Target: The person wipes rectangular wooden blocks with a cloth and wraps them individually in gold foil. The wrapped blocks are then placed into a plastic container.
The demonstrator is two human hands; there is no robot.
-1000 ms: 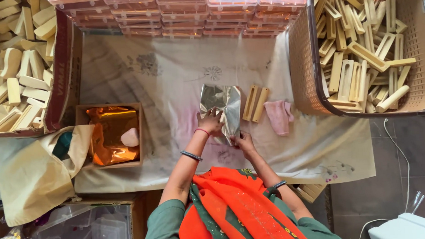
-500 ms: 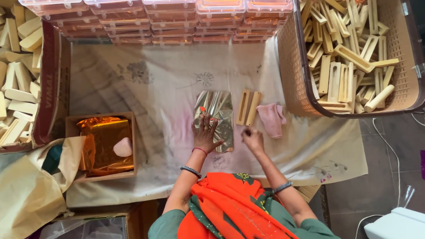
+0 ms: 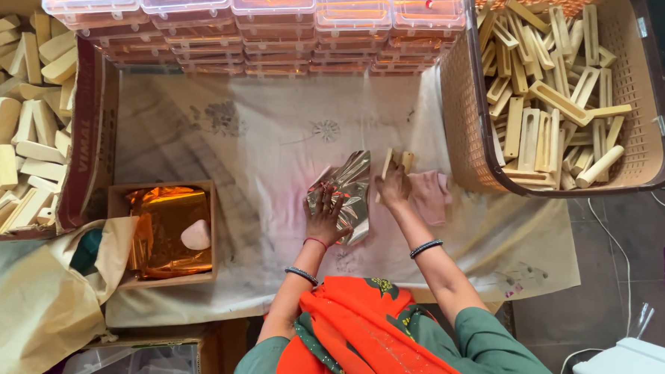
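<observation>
The left hand (image 3: pixel 325 217) lies flat with fingers spread on a crinkled sheet of shiny silver foil (image 3: pixel 350 190), pressing it onto the pale printed cloth (image 3: pixel 270 137) that covers the surface. The foil sits near the middle of the cloth, slightly toward the right. Just beside it, the right hand (image 3: pixel 394 188) is curled around a few pale wooden sticks (image 3: pixel 395 160), whose ends stand out above the fingers. A small folded pink cloth (image 3: pixel 428 196) lies touching the right hand on its right side.

Open cloth lies behind the hands up to the far edge, and between the foil and the left side. Along the far edge runs a stacked row of clear plastic boxes with orange-tinted lids (image 3: pixel 265 18), closing that side. At the right edge a large tan perforated plastic basket (image 3: pixel 460 114) overhangs the cloth, filled with long wooden slotted pieces (image 3: pixel 553 102). At the left edge a cardboard carton with a dark red printed side (image 3: pixel 84 145) holds short pale wooden blocks (image 3: pixel 16 133). Near the front left corner a small open cardboard box (image 3: pixel 118 241) holds orange-gold foil (image 3: pixel 162 224) and a pale rounded lump (image 3: pixel 195 235). A beige cloth bag (image 3: pixel 31 297) hangs over the front left corner. The front edge in front of the person stays bare cloth.
</observation>
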